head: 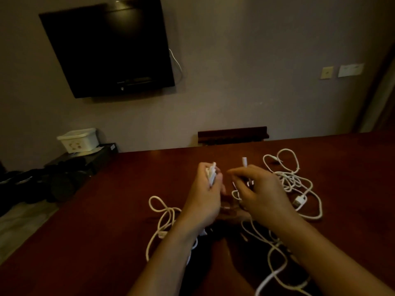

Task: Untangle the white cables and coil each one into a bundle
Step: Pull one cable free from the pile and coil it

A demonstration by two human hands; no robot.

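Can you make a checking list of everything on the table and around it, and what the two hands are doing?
Surface: dark red-brown wooden table.
Job's things: left hand grips a folded white cable bundle; right hand pinches a white cable end.
Cables: loose tangle at right with a USB plug; looped cable at left; more strands near the forearms.
Clutter: nothing seen.
Surroundings: wall TV, white basket, wall plates, dim light.
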